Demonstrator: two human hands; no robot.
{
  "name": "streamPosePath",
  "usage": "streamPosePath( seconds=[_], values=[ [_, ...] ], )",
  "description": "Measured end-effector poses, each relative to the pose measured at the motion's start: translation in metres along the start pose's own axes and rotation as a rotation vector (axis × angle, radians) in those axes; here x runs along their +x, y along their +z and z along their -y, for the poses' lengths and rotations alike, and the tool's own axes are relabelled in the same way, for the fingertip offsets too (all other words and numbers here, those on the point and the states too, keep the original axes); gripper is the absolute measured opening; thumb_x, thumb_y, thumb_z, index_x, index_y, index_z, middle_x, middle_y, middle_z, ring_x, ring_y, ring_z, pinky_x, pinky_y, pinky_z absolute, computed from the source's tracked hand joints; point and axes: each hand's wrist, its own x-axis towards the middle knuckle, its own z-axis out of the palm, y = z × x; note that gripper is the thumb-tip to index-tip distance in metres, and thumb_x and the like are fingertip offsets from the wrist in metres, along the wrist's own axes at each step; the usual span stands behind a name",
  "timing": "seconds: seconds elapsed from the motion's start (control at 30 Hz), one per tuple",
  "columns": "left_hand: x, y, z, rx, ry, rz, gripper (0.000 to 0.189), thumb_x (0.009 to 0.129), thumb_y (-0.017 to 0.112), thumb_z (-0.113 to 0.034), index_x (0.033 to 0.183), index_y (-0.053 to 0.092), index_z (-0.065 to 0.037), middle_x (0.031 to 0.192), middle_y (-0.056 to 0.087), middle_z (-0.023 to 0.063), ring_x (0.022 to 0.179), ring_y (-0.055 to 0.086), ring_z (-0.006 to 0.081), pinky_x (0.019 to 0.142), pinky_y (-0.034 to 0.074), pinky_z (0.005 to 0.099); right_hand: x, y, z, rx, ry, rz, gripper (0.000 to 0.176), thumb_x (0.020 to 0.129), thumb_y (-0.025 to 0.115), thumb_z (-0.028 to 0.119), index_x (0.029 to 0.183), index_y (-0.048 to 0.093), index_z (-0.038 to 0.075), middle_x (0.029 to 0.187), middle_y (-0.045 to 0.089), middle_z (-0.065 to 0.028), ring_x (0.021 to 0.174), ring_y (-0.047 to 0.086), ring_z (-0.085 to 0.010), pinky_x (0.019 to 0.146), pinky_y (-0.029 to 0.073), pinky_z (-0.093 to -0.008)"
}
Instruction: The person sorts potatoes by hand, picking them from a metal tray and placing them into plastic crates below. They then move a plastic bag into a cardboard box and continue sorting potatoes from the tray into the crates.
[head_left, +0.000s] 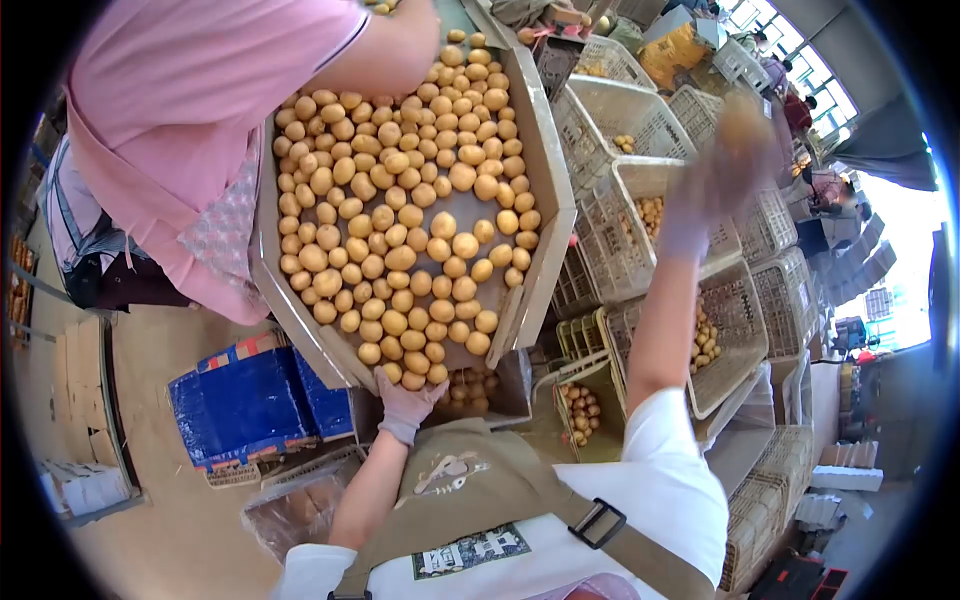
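Many small yellow potatoes [400, 258] lie spread over a shallow tray-like sorting table [545, 190] with raised, taped edges. At its near end, my gloved left hand [408, 408] touches the lowest potatoes, its fingers apart. My right hand [715, 185], also gloved, is stretched far out over the plastic crates on the right. Motion smears its fingers. A brownish blur shows at its tip, and I cannot make out whether it is a potato in the hand. Below the table's near edge, a bin [515, 385] holds more potatoes, partly hidden.
White plastic crates [735, 320] stand in rows on the right, several with potatoes inside. A green crate [590, 405] with potatoes is near my right side. A co-worker in a pink top [200, 130] leans over the table from the left. A blue box [240, 405] is at lower left.
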Motion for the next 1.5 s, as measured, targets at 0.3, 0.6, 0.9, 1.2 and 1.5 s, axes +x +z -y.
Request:
streamPosePath(
  seconds=[0.3, 0.6, 0.9, 1.2, 1.5],
  values=[
    [-0.014, 0.026, 0.002, 0.132, 0.029, -0.102, 0.088, 0.088, 0.035, -0.079, 0.156, 0.026, -0.024, 0.159, 0.032, 0.0038, 0.146, 0.031, 0.0348, 0.113, 0.026, 0.0653, -0.147, 0.037, -0.020, -0.112, -0.071, 0.896, 0.055, 0.078, 0.071, 0.008, 0.131, 0.058, 0.004, 0.122, 0.064, -0.0194, 0.111, 0.064, -0.0322, 0.096, 0.051, -0.0391],
    [-0.008, -0.016, 0.006, 0.388, 0.197, -0.192, 0.039, 0.089, 0.070, -0.027, 0.125, 0.056, -0.023, 0.122, 0.062, -0.0030, 0.109, 0.060, 0.0147, 0.096, 0.047, 0.0409, -0.313, 0.039, 0.016, -0.483, -0.158, 1.582, 0.058, 0.085, 0.065, 0.046, 0.139, 0.056, 0.030, 0.155, 0.033, -0.0243, 0.142, 0.031, -0.0477, 0.114, 0.024, -0.0617],
    [-0.028, 0.036, 0.000, 0.030, 0.052, -0.191, 0.060, 0.096, 0.044, -0.064, 0.138, 0.048, -0.022, 0.141, 0.051, 0.0029, 0.125, 0.050, 0.0217, 0.114, 0.026, 0.0563, -0.340, 0.063, 0.021, -0.360, -0.410, 1.518, 0.047, 0.082, 0.064, 0.039, 0.127, 0.064, 0.025, 0.145, 0.049, -0.0135, 0.135, 0.044, -0.0341, 0.114, 0.024, -0.0569],
    [-0.018, 0.037, 0.005, -0.009, 0.071, -0.154, 0.086, 0.087, 0.039, -0.080, 0.146, 0.038, -0.018, 0.140, 0.046, 0.0073, 0.126, 0.044, 0.0306, 0.111, 0.032, 0.0567, -0.349, 0.057, 0.019, -0.458, -0.120, 1.568, 0.057, 0.081, 0.064, 0.050, 0.135, 0.059, 0.035, 0.162, 0.025, -0.0120, 0.147, 0.012, -0.0530, 0.110, 0.002, -0.0768],
    [-0.018, 0.033, 0.006, 0.109, 0.049, -0.227, 0.076, 0.091, 0.042, -0.073, 0.146, 0.039, -0.021, 0.146, 0.042, 0.0098, 0.133, 0.038, 0.0366, 0.111, 0.030, 0.0651, -0.310, 0.054, -0.010, -0.323, -0.138, 1.225, 0.032, 0.085, 0.064, 0.033, 0.113, 0.072, 0.019, 0.129, 0.063, -0.0118, 0.112, 0.061, -0.0334, 0.092, 0.049, -0.0438]
  ],
)
